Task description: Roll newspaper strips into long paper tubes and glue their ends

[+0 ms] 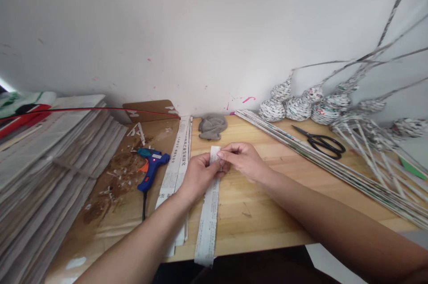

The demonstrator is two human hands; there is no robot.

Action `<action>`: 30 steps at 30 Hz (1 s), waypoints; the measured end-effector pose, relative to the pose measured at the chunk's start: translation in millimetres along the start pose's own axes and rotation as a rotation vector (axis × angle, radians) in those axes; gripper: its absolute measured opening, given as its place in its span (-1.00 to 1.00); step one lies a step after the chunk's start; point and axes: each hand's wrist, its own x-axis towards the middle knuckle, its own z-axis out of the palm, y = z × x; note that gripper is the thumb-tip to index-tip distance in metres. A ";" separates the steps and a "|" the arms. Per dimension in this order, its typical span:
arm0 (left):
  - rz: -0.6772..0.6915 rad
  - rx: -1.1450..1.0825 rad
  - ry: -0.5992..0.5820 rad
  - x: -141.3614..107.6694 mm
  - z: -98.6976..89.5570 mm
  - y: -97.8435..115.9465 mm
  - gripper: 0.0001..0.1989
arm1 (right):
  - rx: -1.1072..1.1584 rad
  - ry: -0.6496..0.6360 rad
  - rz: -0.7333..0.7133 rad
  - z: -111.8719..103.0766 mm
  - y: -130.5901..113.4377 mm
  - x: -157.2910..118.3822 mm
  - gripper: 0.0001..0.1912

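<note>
A narrow newspaper strip (209, 217) runs from between my hands down over the table's front edge. Near its far end, my left hand (202, 171) pinches it from the left. The thumb and fingers of my right hand (239, 159) close on the strip's right edge close to the top. Both hands nearly touch each other above the wooden table (254, 212). To the left of the strip lies a stack of printed paper strips (180, 154), partly covered by my left forearm.
A blue glue gun (150, 172) lies on stained cardboard (117, 203) at left, beside piled newspapers (67, 168). A grey cloth (213, 126) sits near the wall. On the right are black scissors (324, 145), long paper rods (301, 154) and woven paper gourd shapes (297, 108).
</note>
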 end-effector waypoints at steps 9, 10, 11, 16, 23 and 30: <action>-0.014 -0.044 0.073 -1.1 2.4 -0.1 -0.68 | 0.107 0.053 0.052 6.8 -4.0 -3.8 -0.67; -0.017 -0.060 0.083 -1.2 2.6 0.2 -0.66 | 0.114 0.062 0.062 7.9 -5.7 -4.6 -0.67; -0.018 -0.070 0.087 -1.3 2.9 0.6 -0.66 | 0.118 0.070 0.069 8.8 -7.2 -5.4 -0.67; 0.008 -0.057 0.077 -2.9 3.5 2.6 -0.73 | 0.111 0.093 0.035 10.3 -7.8 -7.2 -0.65; 0.023 -0.017 0.053 -1.7 1.3 0.4 -0.77 | -0.066 0.081 -0.076 6.9 -3.4 -5.5 -0.66; -0.059 -0.071 -0.026 -1.2 -0.3 -0.2 -0.78 | -0.331 0.195 -0.307 -13.1 -11.9 8.6 -0.72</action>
